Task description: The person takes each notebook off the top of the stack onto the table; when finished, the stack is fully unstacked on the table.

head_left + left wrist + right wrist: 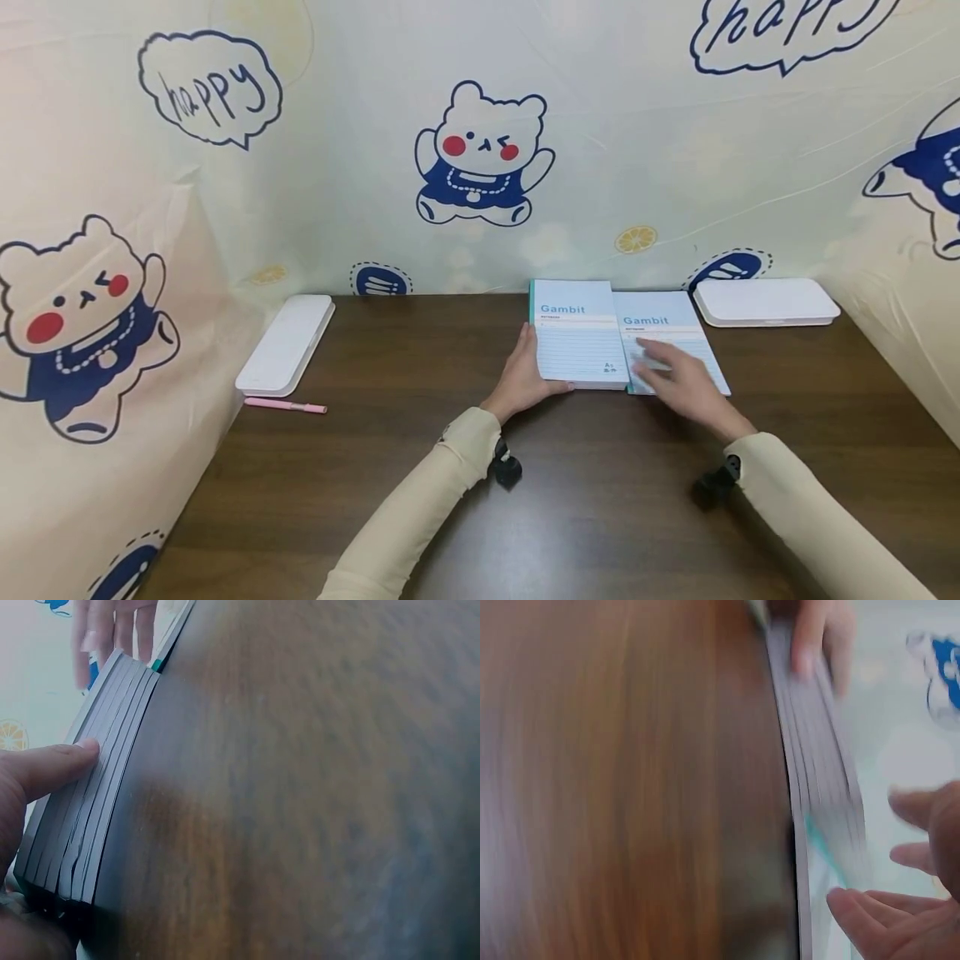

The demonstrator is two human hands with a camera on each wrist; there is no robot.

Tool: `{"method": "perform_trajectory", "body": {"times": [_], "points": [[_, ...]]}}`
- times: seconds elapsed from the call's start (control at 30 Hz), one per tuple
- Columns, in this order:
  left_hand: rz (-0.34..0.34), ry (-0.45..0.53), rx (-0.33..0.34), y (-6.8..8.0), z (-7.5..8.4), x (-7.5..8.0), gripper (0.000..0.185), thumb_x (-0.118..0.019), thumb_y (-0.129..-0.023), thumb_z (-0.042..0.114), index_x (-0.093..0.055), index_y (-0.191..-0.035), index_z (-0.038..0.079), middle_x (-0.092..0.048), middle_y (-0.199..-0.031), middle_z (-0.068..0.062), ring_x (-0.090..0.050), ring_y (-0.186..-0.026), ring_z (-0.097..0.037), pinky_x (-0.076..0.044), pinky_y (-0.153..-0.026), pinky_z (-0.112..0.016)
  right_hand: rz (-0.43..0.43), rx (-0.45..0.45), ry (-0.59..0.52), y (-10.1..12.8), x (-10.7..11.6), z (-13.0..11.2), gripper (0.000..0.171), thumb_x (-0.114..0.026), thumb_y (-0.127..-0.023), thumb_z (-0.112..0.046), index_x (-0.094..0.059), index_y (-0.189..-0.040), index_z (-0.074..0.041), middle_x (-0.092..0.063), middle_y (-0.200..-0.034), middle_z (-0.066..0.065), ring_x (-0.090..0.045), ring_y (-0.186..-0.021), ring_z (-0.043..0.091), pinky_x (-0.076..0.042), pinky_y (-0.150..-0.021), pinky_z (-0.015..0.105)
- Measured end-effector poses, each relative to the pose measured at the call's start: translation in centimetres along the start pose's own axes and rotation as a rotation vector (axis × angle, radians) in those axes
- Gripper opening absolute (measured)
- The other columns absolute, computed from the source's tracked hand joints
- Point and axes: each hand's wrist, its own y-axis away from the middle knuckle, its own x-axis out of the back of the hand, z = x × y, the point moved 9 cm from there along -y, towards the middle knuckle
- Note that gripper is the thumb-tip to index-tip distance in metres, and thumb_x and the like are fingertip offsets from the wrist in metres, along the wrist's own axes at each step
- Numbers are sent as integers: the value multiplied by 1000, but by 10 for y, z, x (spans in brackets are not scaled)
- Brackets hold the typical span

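Stacked Gambit notebooks (574,350) lie right of centre in the head view, with a thinner Gambit notebook (670,327) just to their right. The left hand (521,379) grasps the stack's lower-left corner, thumb against the page edges. The right hand (684,385), blurred, has its fingers released and extended over the thinner notebook; contact cannot be told. Good handling would probably keep the left grasp firm as a brace and take the thinner notebook by opposite edges, sparing its cover.
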Motion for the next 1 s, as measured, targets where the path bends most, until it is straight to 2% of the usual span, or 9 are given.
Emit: {"method": "perform_trajectory", "body": {"times": [0.07, 0.17, 0.27, 0.4, 0.77, 0.9, 1.0], "points": [[0, -3, 4, 0, 0, 0, 117, -82, -60, 38, -7, -145, 10, -4, -150, -15, -4, -137, -23, -27, -104, -41, -76, 18, -47, -1, -15, -14, 61, -61, -86, -30, -40, -134, 0, -41, -134, 23, -43, -119, 37, -44, -87, 47], [2, -9, -13, -1, 1, 0, 115, -82, -61, 39, -9, -145, 11, -5, -151, -14, -4, -137, -21, -28, -104, -41, -129, 31, 14, -3, -31, -25, 69, -63, -84, -34, -36, -137, -1, -36, -138, 23, -35, -125, 38, -37, -94, 50], [1, -16, -39, -1, 4, -1, 114, -82, -61, 39, -10, -145, 12, -7, -151, -11, -3, -138, -23, -28, -104, -42, -124, 25, 73, -4, -38, -27, 67, -63, -84, -29, -35, -137, 0, -34, -138, 26, -33, -125, 41, -32, -97, 53], [5, -9, -52, -1, 6, 0, 114, -83, -60, 38, -11, -145, 11, -7, -151, -10, -3, -138, -23, -28, -103, -42, -120, 6, 71, -4, -40, -25, 65, -63, -85, -26, -34, -137, -1, -32, -139, 27, -32, -126, 42, -31, -97, 54], [9, -11, -21, 0, 3, 5, 115, -83, -57, 41, -15, -145, 9, -10, -150, -13, -7, -137, -23, -29, -103, -42, -128, 6, 28, -3, -46, -22, 63, -60, -87, -28, -34, -137, -1, -28, -140, 28, -29, -127, 41, -31, -98, 53], [16, -36, -4, -1, 7, 9, 116, -83, -57, 43, -15, -145, 9, -10, -150, -12, -11, -137, -22, -30, -103, -39, -129, 6, 36, -2, -44, -23, 63, -60, -87, -28, -33, -138, -1, -27, -141, 27, -28, -128, 41, -30, -98, 54], [27, -59, -15, -2, 15, 13, 115, -83, -58, 42, -15, -145, 10, -9, -151, -10, -18, -135, -21, -33, -101, -37, -133, 5, 44, -2, -42, -24, 63, -59, -88, -28, -32, -138, -1, -25, -142, 27, -27, -128, 41, -29, -98, 54]]}}
